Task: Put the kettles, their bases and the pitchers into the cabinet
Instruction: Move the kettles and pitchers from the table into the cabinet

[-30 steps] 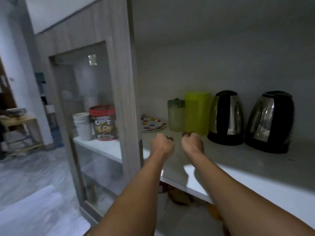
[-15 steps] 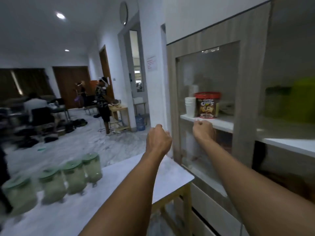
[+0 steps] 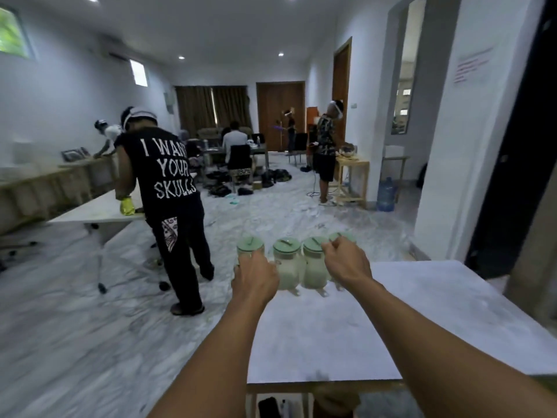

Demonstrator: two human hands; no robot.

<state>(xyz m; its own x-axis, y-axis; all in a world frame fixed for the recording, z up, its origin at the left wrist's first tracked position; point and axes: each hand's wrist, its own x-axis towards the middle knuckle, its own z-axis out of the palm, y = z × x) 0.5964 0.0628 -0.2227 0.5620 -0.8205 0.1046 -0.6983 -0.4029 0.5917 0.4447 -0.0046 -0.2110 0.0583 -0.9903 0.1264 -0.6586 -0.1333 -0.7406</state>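
Four pitchers [image 3: 287, 265] on table [image 3: 422, 312], left hand [image 3: 256, 277], right hand [image 3: 346, 262], both loosely curled, empty.

Four green-lidded pitchers [image 3: 288, 265] in a row on the white surface [image 3: 407, 321], left hand [image 3: 254, 277] and right hand [image 3: 346, 262] curled loosely, reaching toward them, hiding parts of them

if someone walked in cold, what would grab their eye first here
Most likely the four green-lidded pitchers in a row at the far edge of the white table, with the left hand and right hand reaching at the row's two ends. Next, the person in the black lettered shirt, back turned, at another table on the left.
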